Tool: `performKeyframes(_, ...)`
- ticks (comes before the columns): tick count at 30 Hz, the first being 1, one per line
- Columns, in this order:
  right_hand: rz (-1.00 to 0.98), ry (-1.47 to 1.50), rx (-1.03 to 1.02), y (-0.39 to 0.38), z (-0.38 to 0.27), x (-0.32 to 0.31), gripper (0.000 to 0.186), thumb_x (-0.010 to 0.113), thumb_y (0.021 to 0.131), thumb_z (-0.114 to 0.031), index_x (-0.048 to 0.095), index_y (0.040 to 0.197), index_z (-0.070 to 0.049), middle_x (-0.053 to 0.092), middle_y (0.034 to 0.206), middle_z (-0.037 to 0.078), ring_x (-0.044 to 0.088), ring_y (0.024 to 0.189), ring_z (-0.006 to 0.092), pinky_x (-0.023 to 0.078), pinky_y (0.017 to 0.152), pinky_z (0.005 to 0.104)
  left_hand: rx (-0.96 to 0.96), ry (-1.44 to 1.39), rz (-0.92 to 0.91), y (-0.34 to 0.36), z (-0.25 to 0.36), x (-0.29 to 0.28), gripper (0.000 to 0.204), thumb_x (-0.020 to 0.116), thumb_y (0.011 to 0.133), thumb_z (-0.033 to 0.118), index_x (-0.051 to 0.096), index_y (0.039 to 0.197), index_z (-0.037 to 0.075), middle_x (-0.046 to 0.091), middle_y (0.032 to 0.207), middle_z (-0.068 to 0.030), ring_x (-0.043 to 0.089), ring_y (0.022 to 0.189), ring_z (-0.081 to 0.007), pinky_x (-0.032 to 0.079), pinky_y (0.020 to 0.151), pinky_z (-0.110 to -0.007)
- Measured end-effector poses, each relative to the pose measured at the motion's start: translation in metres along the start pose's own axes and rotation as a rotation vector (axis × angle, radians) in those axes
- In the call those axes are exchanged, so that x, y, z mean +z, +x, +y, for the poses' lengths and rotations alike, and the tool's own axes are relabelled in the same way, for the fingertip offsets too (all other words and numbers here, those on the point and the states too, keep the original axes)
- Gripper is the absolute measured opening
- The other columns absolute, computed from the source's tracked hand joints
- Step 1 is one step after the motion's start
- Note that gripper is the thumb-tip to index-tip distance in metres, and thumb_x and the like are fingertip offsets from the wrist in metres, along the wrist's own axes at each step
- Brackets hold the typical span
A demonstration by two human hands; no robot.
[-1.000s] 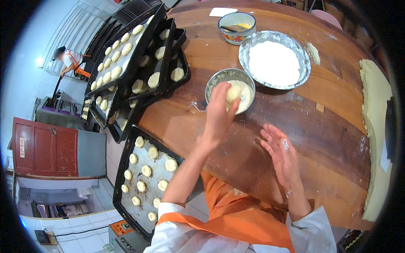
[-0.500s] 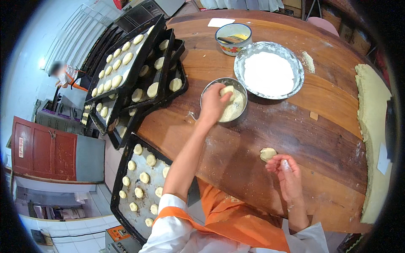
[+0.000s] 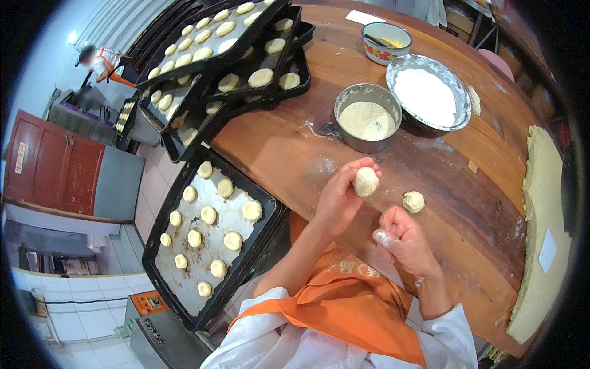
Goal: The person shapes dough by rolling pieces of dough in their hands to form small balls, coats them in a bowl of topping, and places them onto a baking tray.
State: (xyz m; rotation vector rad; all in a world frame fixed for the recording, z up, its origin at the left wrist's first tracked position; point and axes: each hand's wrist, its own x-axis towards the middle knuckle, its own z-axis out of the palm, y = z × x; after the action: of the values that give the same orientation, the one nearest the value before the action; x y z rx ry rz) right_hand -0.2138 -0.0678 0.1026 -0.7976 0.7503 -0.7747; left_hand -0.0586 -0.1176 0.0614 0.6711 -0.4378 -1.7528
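My left hand (image 3: 343,195) holds a round dough ball (image 3: 367,181) up in its fingers, its surface specked with pale grains. A little to the right, my right hand (image 3: 402,240) is closed with its fingers curled in and flour on the thumb; nothing shows in it. Just beyond its knuckles a second dough piece (image 3: 413,202) lies on the wooden table (image 3: 455,184), apart from the hand. Ahead of both hands stands a steel bowl (image 3: 369,144) with pale sesame-like grains (image 3: 365,120) inside.
A wide flour basin (image 3: 452,127) touches the steel bowl's right side, with a flowered enamel pot (image 3: 381,56) behind. A tray of dough rounds (image 3: 161,277) lies at left, below stacked loaded trays (image 3: 270,98). A dough slab (image 3: 538,246) covers the right edge. Another person (image 3: 101,61) stands far left.
My left hand has come out of the steel bowl, bringing the dough ball back toward me. My right hand's fingers have curled in. The whole view has shifted.
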Motion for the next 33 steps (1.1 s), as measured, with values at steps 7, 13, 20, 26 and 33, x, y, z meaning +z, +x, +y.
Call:
performKeyframes(7,-0.087,-0.157,0.085,0.025,0.0,0.025,0.022,0.054,0.085,-0.013,0.034,0.075,-0.011,0.037,0.059,-0.004,0.035,0.04,0.0035,0.026,0.035,0.0173,0.06,0.17,-0.121,-0.036,0.006,0.001,0.036,0.037,0.091,0.022,0.043,0.115,-0.003,0.051,0.109,-0.0109,0.052,0.096,-0.0165,0.042,0.085,-0.028)
performKeyframes(13,-0.024,-0.302,0.185,0.045,0.023,0.039,0.01,0.051,0.085,-0.013,0.046,0.089,-0.005,0.04,0.06,-0.004,0.034,0.037,0.0023,0.024,0.032,0.0169,0.133,0.296,-0.089,-0.055,0.01,-0.026,0.034,0.039,0.091,0.024,0.045,0.116,0.002,0.053,0.102,-0.0066,0.051,0.09,-0.0111,0.043,0.081,-0.026)
performKeyframes(20,-0.143,-0.332,-0.089,0.037,0.02,0.071,0.016,0.052,0.088,-0.022,0.043,0.092,-0.009,0.037,0.051,-0.006,0.028,0.033,0.0018,0.024,0.032,0.0165,0.505,0.442,0.195,-0.107,0.08,-0.084,0.035,0.055,0.083,0.009,0.043,0.116,0.007,0.052,0.106,-0.0038,0.052,0.096,-0.0117,0.045,0.084,-0.026)
performKeyframes(26,-0.048,-0.222,-0.048,0.065,0.024,0.071,0.016,0.052,0.089,-0.023,0.041,0.085,-0.011,0.034,0.05,-0.005,0.029,0.036,0.0034,0.023,0.035,0.0156,0.788,0.48,0.927,-0.24,0.176,-0.223,0.031,0.052,0.079,-0.003,0.051,0.108,0.007,0.058,0.096,-0.0046,0.056,0.088,-0.011,0.047,0.077,-0.024)
performKeyframes(33,-0.831,0.515,0.285,0.089,0.046,-0.024,0.049,0.053,0.083,-0.022,0.04,0.126,-0.003,0.049,0.119,0.017,0.047,0.11,0.0289,0.039,0.091,0.0389,0.753,0.921,1.762,-0.403,0.253,-0.428,0.026,0.063,0.072,0.006,0.059,0.098,0.004,0.062,0.092,-0.0082,0.058,0.083,-0.016,0.046,0.075,-0.029)
